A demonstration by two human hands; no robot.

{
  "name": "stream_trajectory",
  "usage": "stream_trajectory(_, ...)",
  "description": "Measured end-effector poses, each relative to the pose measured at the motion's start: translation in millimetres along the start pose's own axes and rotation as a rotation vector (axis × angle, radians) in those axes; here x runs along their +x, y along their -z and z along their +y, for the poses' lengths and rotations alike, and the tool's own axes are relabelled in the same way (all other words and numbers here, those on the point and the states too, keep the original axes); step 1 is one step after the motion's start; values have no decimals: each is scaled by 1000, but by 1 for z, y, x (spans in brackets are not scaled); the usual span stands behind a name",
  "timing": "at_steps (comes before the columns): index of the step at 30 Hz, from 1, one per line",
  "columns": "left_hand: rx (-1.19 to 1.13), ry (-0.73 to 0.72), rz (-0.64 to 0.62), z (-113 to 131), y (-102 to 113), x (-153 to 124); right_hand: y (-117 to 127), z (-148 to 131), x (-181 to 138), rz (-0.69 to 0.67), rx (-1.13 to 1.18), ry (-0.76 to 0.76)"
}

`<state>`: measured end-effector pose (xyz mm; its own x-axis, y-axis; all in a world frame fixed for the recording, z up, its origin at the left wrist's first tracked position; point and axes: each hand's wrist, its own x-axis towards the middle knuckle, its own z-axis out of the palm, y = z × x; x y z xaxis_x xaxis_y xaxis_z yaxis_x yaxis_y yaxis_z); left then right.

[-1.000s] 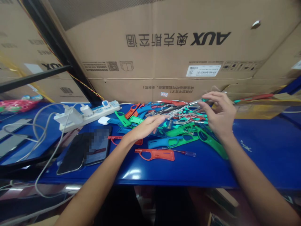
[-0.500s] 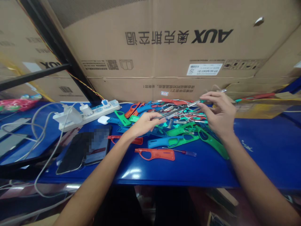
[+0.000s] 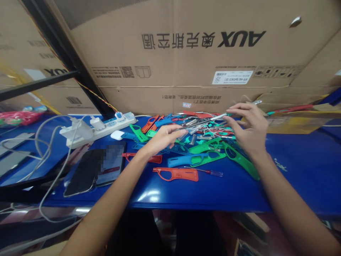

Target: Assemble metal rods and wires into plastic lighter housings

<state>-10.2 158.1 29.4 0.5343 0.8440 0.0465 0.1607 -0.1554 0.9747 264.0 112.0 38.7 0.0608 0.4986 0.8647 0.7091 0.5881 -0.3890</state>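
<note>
A thin metal tube [image 3: 217, 117] slants up to the right above a pile of parts. My left hand [image 3: 166, 138] pinches its lower left end between thumb and fingers. At the upper right end, the thumb and fingertips of my right hand [image 3: 249, 124] close on it, near a small green piece. Below lie plastic handle shells that look like lighter casings: a red shell [image 3: 183, 174], a blue shell [image 3: 183, 161] and a green shell [image 3: 243, 161]. Behind the red one rests a screwdriver [image 3: 214, 173] with a clear handle.
A large cardboard box [image 3: 160, 57] stands behind the blue table [image 3: 186, 193]. On the left are a white power strip [image 3: 121, 122] with chargers and cables, and a phone [image 3: 81, 174]. An opened yellow parcel [image 3: 301, 122] sits at the right.
My left thumb has shifted a little on the tube, and the view has moved slightly. Both hands keep their hold on it; the table items stay put.
</note>
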Motion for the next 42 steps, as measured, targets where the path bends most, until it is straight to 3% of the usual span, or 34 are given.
stream_trajectory(8, 93, -31, 55, -1, -3, 1, -8, -2, -5, -2, 77, -78)
stream_trajectory(18, 101, -53, 139, 2, -8, 2, -6, -3, -3, -9, 5, -56)
stream_trajectory(30, -95, -75, 51, 1, -2, 0, -10, 2, -6, 27, 104, -86)
stream_trajectory(35, -173, -88, 41, -2, -2, 1, -9, -1, -4, 32, 122, -33)
stream_trajectory(42, -44, -173, 149, -4, -5, 4, -11, -6, -6, 39, 152, -22)
